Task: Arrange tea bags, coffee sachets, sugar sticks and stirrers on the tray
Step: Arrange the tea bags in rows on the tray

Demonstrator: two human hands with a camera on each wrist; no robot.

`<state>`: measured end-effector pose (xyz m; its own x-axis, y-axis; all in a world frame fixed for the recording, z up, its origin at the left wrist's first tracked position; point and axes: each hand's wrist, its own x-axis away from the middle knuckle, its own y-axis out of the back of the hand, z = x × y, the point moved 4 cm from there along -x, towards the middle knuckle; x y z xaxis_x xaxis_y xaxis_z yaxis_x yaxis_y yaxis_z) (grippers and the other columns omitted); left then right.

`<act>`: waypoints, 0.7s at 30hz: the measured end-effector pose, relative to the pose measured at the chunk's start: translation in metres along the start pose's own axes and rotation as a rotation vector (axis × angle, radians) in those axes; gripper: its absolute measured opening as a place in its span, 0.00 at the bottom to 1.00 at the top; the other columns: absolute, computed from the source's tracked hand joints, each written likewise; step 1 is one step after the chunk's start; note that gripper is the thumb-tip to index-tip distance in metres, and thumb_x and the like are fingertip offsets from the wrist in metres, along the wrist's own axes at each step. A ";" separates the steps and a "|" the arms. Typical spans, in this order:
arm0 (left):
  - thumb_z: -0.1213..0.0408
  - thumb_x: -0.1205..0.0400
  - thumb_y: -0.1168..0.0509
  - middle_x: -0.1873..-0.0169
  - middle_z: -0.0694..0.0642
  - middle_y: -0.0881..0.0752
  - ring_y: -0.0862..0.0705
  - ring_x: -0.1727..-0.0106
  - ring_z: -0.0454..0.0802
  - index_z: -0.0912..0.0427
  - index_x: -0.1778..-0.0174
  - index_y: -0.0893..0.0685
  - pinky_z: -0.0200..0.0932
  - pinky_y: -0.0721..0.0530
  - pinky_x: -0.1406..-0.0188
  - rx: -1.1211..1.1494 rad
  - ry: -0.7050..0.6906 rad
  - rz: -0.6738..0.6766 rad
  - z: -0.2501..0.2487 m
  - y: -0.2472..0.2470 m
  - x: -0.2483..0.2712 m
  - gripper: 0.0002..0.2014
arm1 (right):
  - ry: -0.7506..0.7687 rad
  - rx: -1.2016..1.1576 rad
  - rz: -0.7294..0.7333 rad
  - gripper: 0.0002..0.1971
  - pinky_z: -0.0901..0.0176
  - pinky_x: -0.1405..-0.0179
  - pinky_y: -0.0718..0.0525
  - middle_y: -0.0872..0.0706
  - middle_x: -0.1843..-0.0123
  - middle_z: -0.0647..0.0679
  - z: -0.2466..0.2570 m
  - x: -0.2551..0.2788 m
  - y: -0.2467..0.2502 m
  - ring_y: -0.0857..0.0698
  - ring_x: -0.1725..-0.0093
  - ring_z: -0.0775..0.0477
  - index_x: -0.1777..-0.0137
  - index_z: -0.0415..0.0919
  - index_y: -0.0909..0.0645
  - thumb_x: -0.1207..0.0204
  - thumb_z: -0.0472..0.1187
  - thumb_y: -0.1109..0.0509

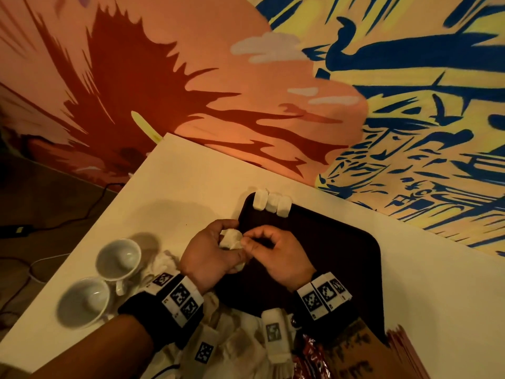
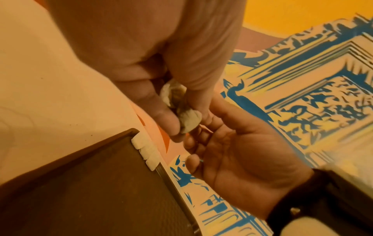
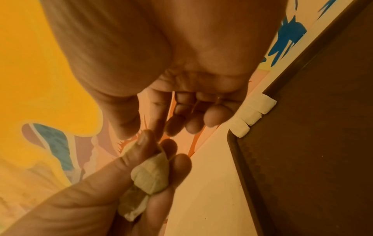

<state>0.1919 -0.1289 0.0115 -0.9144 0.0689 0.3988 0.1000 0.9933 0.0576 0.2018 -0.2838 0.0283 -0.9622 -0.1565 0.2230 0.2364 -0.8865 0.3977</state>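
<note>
Dark brown tray (image 1: 341, 258), white cups (image 1: 118, 259)
</note>
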 end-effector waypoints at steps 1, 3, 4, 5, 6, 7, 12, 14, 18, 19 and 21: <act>0.63 0.33 0.17 0.62 0.51 0.11 0.11 0.65 0.46 0.42 0.39 0.19 0.51 0.09 0.63 -0.040 -0.018 0.004 0.000 0.002 0.003 0.28 | 0.003 0.019 0.005 0.01 0.66 0.51 0.16 0.09 0.58 0.54 0.003 0.003 -0.002 0.12 0.57 0.60 0.55 0.50 0.12 0.23 0.45 0.23; 0.59 0.36 0.17 0.62 0.50 0.11 0.10 0.65 0.47 0.39 0.39 0.20 0.52 0.09 0.62 -0.101 -0.052 0.022 -0.003 0.004 0.009 0.31 | 0.007 0.043 0.006 0.03 0.68 0.57 0.17 0.10 0.62 0.54 0.009 0.010 -0.005 0.14 0.62 0.62 0.58 0.48 0.12 0.23 0.43 0.23; 0.58 0.37 0.17 0.61 0.51 0.10 0.10 0.63 0.48 0.39 0.39 0.20 0.52 0.09 0.61 -0.104 -0.061 0.033 -0.004 0.004 0.012 0.31 | -0.004 0.037 -0.001 0.04 0.69 0.59 0.18 0.11 0.64 0.53 0.011 0.012 -0.006 0.15 0.64 0.62 0.59 0.47 0.13 0.23 0.42 0.24; 0.58 0.37 0.17 0.59 0.52 0.10 0.10 0.61 0.49 0.41 0.39 0.20 0.52 0.09 0.59 -0.069 -0.058 0.053 -0.004 0.005 0.015 0.31 | -0.016 0.029 -0.021 0.05 0.69 0.60 0.19 0.11 0.66 0.53 0.012 0.015 -0.005 0.15 0.65 0.62 0.60 0.47 0.13 0.22 0.42 0.25; 0.60 0.35 0.16 0.57 0.53 0.09 0.09 0.59 0.50 0.45 0.40 0.19 0.53 0.09 0.57 -0.003 -0.043 0.074 -0.004 0.004 0.018 0.30 | -0.027 0.020 -0.054 0.05 0.69 0.60 0.19 0.11 0.66 0.54 0.013 0.017 -0.004 0.15 0.65 0.63 0.60 0.47 0.13 0.22 0.42 0.25; 0.64 0.33 0.17 0.56 0.56 0.09 0.10 0.57 0.52 0.48 0.40 0.18 0.54 0.09 0.56 0.066 -0.026 0.103 -0.004 0.003 0.020 0.27 | -0.034 0.018 -0.094 0.06 0.67 0.59 0.18 0.10 0.65 0.54 0.014 0.018 -0.002 0.15 0.64 0.62 0.60 0.47 0.13 0.21 0.43 0.25; 0.79 0.25 0.25 0.56 0.60 0.12 0.12 0.57 0.51 0.55 0.40 0.19 0.52 0.12 0.56 0.251 -0.001 0.180 -0.009 0.000 0.032 0.22 | -0.052 0.095 -0.216 0.08 0.59 0.56 0.15 0.09 0.61 0.53 0.014 0.026 0.002 0.12 0.61 0.58 0.56 0.47 0.13 0.21 0.50 0.27; 0.77 0.24 0.26 0.56 0.58 0.11 0.10 0.57 0.49 0.57 0.40 0.20 0.50 0.12 0.58 0.287 0.013 0.185 -0.010 -0.001 0.035 0.19 | -0.041 0.084 -0.230 0.07 0.61 0.57 0.14 0.09 0.61 0.53 0.016 0.029 0.002 0.11 0.61 0.56 0.56 0.47 0.14 0.20 0.49 0.27; 0.76 0.25 0.24 0.54 0.64 0.13 0.09 0.56 0.52 0.60 0.50 0.24 0.49 0.11 0.60 0.307 0.065 0.169 -0.007 -0.002 0.036 0.17 | -0.029 0.115 -0.260 0.07 0.71 0.62 0.20 0.11 0.64 0.55 0.018 0.034 0.006 0.13 0.62 0.59 0.57 0.49 0.15 0.20 0.49 0.27; 0.74 0.29 0.21 0.52 0.66 0.14 0.09 0.55 0.55 0.60 0.52 0.25 0.51 0.10 0.59 0.297 0.069 0.157 -0.004 -0.002 0.034 0.19 | -0.033 0.111 -0.275 0.07 0.69 0.62 0.19 0.11 0.64 0.55 0.017 0.034 0.006 0.13 0.62 0.59 0.57 0.49 0.15 0.20 0.50 0.27; 0.67 0.36 0.18 0.49 0.69 0.14 0.09 0.52 0.59 0.59 0.52 0.25 0.53 0.10 0.57 0.261 0.067 0.133 -0.003 -0.003 0.032 0.24 | -0.038 0.092 -0.305 0.07 0.64 0.60 0.18 0.11 0.63 0.54 0.014 0.035 0.006 0.13 0.61 0.57 0.57 0.50 0.16 0.20 0.51 0.27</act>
<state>0.1636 -0.1298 0.0268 -0.8715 0.2024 0.4467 0.1051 0.9668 -0.2329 0.1711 -0.2883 0.0507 -0.9852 0.1283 0.1138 -0.0491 -0.8468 0.5297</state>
